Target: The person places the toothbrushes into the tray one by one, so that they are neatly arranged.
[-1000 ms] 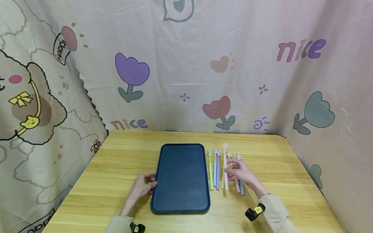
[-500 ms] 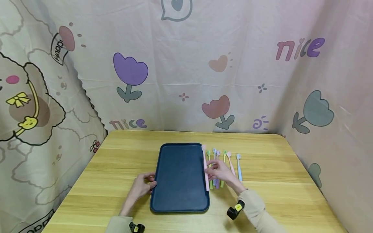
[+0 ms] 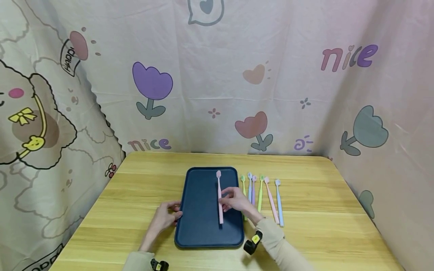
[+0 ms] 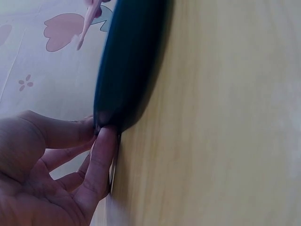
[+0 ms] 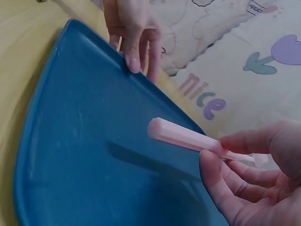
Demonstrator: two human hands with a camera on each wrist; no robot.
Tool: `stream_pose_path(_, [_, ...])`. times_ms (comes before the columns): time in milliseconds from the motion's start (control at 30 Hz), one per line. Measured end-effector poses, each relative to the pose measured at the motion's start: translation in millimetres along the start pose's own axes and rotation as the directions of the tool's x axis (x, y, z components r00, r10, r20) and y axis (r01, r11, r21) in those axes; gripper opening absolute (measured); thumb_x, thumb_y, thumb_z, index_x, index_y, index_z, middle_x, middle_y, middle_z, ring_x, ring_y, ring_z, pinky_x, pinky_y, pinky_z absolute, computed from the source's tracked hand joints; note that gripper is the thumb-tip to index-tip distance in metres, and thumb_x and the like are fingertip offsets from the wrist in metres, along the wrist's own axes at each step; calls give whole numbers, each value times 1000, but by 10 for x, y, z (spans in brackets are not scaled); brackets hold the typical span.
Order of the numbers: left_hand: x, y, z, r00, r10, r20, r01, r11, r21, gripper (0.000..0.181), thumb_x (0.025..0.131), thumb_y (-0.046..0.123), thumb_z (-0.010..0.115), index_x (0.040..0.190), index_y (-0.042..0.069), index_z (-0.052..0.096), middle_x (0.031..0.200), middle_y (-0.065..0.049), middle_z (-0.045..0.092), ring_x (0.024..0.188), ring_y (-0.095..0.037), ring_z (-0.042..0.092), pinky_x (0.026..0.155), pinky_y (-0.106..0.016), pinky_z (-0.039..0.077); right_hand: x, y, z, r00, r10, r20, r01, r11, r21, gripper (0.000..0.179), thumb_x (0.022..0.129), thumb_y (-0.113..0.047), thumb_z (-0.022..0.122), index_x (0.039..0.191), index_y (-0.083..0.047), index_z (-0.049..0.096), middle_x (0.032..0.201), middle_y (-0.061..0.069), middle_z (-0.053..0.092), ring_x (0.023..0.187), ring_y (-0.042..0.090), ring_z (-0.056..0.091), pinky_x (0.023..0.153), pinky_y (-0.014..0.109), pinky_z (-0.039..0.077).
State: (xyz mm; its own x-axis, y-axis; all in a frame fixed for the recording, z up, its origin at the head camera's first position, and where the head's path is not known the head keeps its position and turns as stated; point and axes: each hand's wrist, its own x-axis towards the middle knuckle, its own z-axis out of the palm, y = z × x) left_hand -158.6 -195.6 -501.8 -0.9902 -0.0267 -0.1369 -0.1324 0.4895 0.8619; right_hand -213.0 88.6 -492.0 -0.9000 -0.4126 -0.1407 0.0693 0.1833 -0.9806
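Note:
My right hand (image 3: 236,200) pinches a pink toothbrush (image 3: 219,201) by its handle, over the right half of a dark blue tray (image 3: 200,226). In the right wrist view the toothbrush (image 5: 186,137) is above the tray's surface and casts a shadow on it, with its handle end toward the tray's middle. The left hand (image 3: 167,215) grips the tray's left rim; in the left wrist view its thumb and finger pinch the edge of the tray (image 4: 131,61).
Right of the tray several toothbrushes lie in a row on the wooden table (image 3: 135,180): among them a purple one (image 3: 254,188), a pink one (image 3: 271,199) and a blue one (image 3: 279,203). A printed curtain (image 3: 203,75) hangs behind the table.
The right hand has carried the pink toothbrush leftward from the row, across the tray's right rim, to over the tray. The left hand stays at the tray's left rim.

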Motion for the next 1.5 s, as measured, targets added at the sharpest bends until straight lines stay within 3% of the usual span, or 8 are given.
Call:
stream_pose_path(133, [1,-3,4,1000,-2,2,2,1000,0,40,88,-9,66,128,-10,62,95,-14,64,66,-17,62,54,-30,57,56,1,129,1000,-4,7,4,1000,11,26,93,-2,66,115,11,59,78,13,73,59,10,66,64,37,63])
stream_pose_path(367, [8,-11,-3,1000,-1,-2,1,1000,-5,40,87,-9,66,128,-11,62,94,-14,64,65,-16,61,53,-30,57,155,-3,318,1000,-11,-4,11,1000,-10,25,92,-5,68,113,9,61,81,24,73,58,10,66,64,39,63])
stream_pose_path(700, [13,1,-11,1000,-4,-5,5,1000,2,41,88,-8,67,128,-10,62,94,-14,64,67,-17,62,54,-30,57,284,25,527,1000,-1,-21,1,1000,-13,22,90,-7,70,109,5,63,76,16,74,54,9,66,58,32,62])
stream_pose_path(1033, [36,6,-7,1000,-5,-8,5,1000,9,40,88,-8,67,127,-9,63,93,-14,64,66,-16,61,53,-30,57,352,-8,706,997,-29,-72,25,998,-64,19,90,-7,70,105,2,64,74,16,74,53,10,66,56,30,61])
stream_pose_path(1500, [38,-18,12,1000,-12,-5,12,1000,8,39,88,-8,67,127,-9,63,92,-15,65,64,-16,61,53,-30,57,458,27,877,995,5,-97,-12,997,-76,17,89,-6,71,103,0,63,71,14,73,51,10,65,55,29,60])
